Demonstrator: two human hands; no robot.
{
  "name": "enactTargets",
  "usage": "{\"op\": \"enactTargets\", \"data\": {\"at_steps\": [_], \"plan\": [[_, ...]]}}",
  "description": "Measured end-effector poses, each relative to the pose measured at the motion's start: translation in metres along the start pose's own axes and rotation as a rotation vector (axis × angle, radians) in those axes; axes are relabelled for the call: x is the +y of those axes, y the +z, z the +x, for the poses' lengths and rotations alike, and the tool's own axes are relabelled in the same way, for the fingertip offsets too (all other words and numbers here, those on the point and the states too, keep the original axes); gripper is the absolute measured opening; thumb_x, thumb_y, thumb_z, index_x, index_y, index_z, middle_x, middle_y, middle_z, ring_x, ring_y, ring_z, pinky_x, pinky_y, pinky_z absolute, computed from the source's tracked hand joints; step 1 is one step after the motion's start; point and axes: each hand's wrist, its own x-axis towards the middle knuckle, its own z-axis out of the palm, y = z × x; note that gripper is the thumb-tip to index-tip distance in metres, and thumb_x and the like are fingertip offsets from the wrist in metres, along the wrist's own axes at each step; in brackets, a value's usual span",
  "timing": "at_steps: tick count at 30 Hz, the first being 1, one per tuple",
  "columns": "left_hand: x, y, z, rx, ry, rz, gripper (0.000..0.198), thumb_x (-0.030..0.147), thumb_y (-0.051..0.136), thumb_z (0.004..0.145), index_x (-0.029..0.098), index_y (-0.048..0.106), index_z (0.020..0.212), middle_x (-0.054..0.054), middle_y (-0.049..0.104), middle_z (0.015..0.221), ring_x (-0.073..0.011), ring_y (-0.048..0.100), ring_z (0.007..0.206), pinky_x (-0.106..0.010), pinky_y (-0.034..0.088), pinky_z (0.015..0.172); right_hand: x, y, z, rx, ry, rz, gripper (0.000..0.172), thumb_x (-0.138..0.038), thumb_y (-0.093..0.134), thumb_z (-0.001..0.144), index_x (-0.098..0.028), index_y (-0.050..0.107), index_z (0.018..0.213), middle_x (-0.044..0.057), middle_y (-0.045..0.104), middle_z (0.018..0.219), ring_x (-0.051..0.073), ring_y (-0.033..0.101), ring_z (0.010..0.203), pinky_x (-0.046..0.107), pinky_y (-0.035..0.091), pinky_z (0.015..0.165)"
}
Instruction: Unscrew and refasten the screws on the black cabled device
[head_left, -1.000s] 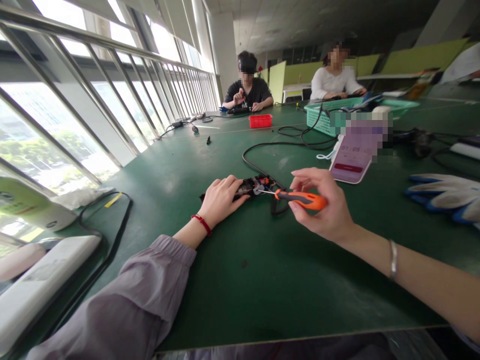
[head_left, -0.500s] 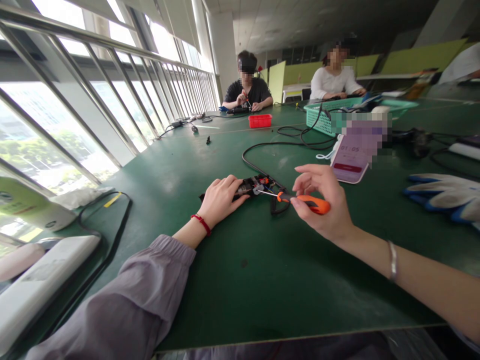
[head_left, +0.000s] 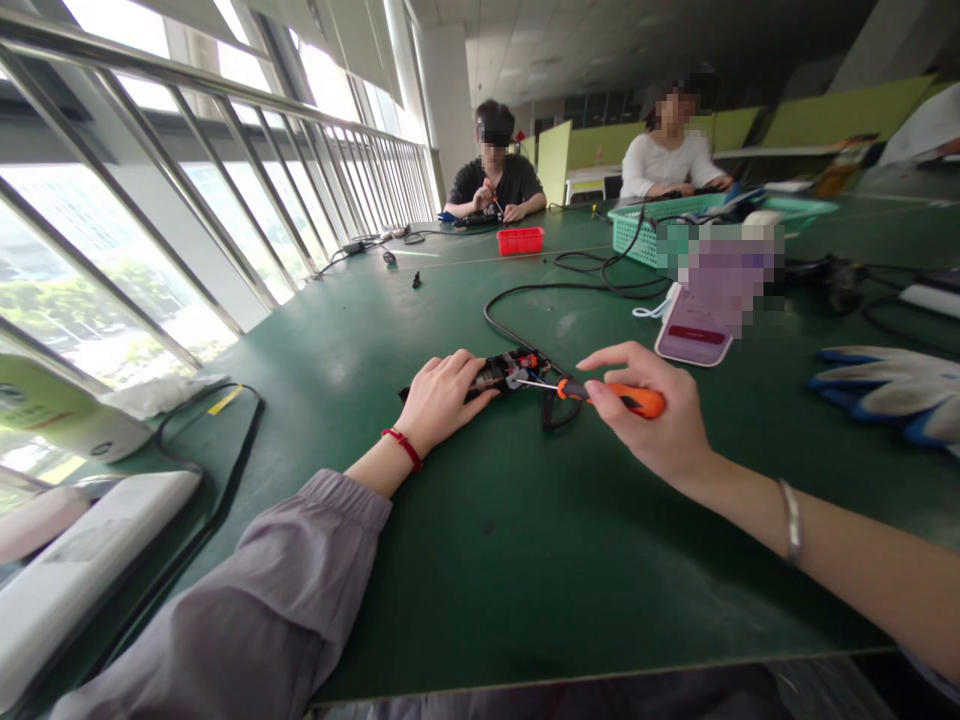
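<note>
A black device [head_left: 516, 368] with its inner parts and thin wires exposed lies on the green table [head_left: 480, 560]. My left hand [head_left: 444, 395] is closed over the device's left part, with the thumb along its near side. In my right hand [head_left: 654, 405] is an orange and black screwdriver [head_left: 626, 399], gripped by the handle between thumb and fingers. The screwdriver's shaft points left, its tip at the exposed parts; exact contact is too small to tell. A black cable runs from the device's right end.
Beyond the device are a red tray [head_left: 520, 241], a teal basket [head_left: 645, 235] and a phone [head_left: 694, 325]. Gloves [head_left: 892, 390] lie at right; a white box [head_left: 97, 560] and green bottle [head_left: 67, 410] at left. Several people sit beyond.
My right hand has shifted slightly right and its fingers have changed position on the screwdriver handle. My left hand and the device look unmoved.
</note>
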Motion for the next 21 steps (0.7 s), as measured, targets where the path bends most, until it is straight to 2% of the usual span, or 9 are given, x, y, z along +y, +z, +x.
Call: {"op": "enactTargets", "data": {"at_steps": [2,5,7,8,10,13,18,19,21], "plan": [[0.0003,-0.0003,0.0001,0.001,-0.001,0.000,0.035,0.044,0.048,0.089,0.016,0.056,0.109,-0.006,0.061,0.099,-0.0192,0.059,0.082,-0.031,0.042,0.074,-0.0004,0.0001,0.0000,0.038,-0.049,-0.021,0.013,-0.020,0.058,0.078,-0.022,0.055,0.091,-0.007,0.049,0.053,0.009,0.047,0.044,0.023,0.040,0.047],[0.0006,-0.0008,0.0002,0.005,0.001,0.005,0.035,0.043,0.048,0.089,0.016,0.056,0.109,-0.006,0.061,0.099,-0.0191,0.059,0.081,-0.031,0.042,0.074,0.0035,0.0010,0.0011,0.126,-0.141,0.008,0.037,-0.016,0.062,0.071,-0.023,0.051,0.106,0.000,0.057,0.078,0.015,0.059,0.069,0.029,0.049,0.063],[0.0004,-0.0008,0.0002,0.006,0.003,0.006,0.035,0.044,0.049,0.089,0.016,0.056,0.109,-0.006,0.061,0.099,-0.0190,0.059,0.081,-0.031,0.042,0.074,0.0060,0.0012,0.0017,0.131,-0.130,0.042,0.048,-0.018,0.064,0.068,-0.023,0.047,0.112,0.002,0.057,0.086,0.018,0.059,0.074,0.031,0.050,0.065],[0.0002,-0.0006,0.0002,0.006,0.003,0.005,0.035,0.044,0.048,0.089,0.016,0.056,0.109,-0.006,0.061,0.099,-0.0190,0.058,0.081,-0.031,0.042,0.074,0.0064,0.0011,0.0017,0.111,-0.093,0.051,0.047,-0.020,0.065,0.069,-0.023,0.046,0.112,0.001,0.057,0.082,0.017,0.058,0.069,0.030,0.049,0.059],[0.0000,-0.0004,0.0002,0.006,0.002,0.002,0.035,0.044,0.048,0.089,0.016,0.056,0.109,-0.006,0.061,0.099,-0.0189,0.058,0.081,-0.031,0.043,0.074,0.0053,0.0005,0.0013,0.057,-0.008,0.048,0.032,-0.025,0.062,0.074,-0.023,0.051,0.104,-0.003,0.054,0.065,0.014,0.054,0.053,0.026,0.043,0.048],[0.0001,-0.0002,0.0003,0.004,0.000,0.000,0.035,0.044,0.048,0.089,0.016,0.057,0.109,-0.006,0.061,0.099,-0.0189,0.058,0.081,-0.031,0.043,0.074,0.0022,0.0002,0.0006,0.027,0.031,0.015,0.011,-0.024,0.058,0.079,-0.023,0.055,0.090,-0.005,0.052,0.056,0.011,0.052,0.046,0.024,0.040,0.044],[0.0004,-0.0004,0.0002,0.010,0.007,0.006,0.035,0.044,0.048,0.089,0.016,0.057,0.108,-0.006,0.061,0.099,-0.0190,0.058,0.081,-0.031,0.043,0.074,0.0024,0.0009,0.0017,0.102,-0.091,0.024,0.045,-0.017,0.064,0.069,-0.023,0.048,0.111,0.000,0.059,0.077,0.015,0.058,0.062,0.027,0.047,0.055],[0.0003,-0.0005,0.0001,0.011,0.007,0.008,0.035,0.044,0.048,0.089,0.016,0.057,0.108,-0.006,0.061,0.099,-0.0191,0.058,0.081,-0.031,0.043,0.074,0.0024,0.0006,0.0020,0.094,-0.082,0.017,0.045,-0.018,0.065,0.069,-0.023,0.048,0.110,-0.001,0.058,0.075,0.015,0.057,0.061,0.027,0.047,0.054],[0.0002,-0.0007,0.0000,0.008,0.005,0.008,0.035,0.043,0.049,0.089,0.016,0.057,0.108,-0.006,0.061,0.099,-0.0192,0.058,0.081,-0.031,0.042,0.074,0.0014,-0.0004,0.0020,0.053,-0.038,-0.015,0.030,-0.022,0.064,0.073,-0.022,0.052,0.101,-0.005,0.054,0.060,0.012,0.053,0.049,0.024,0.042,0.047]]}}
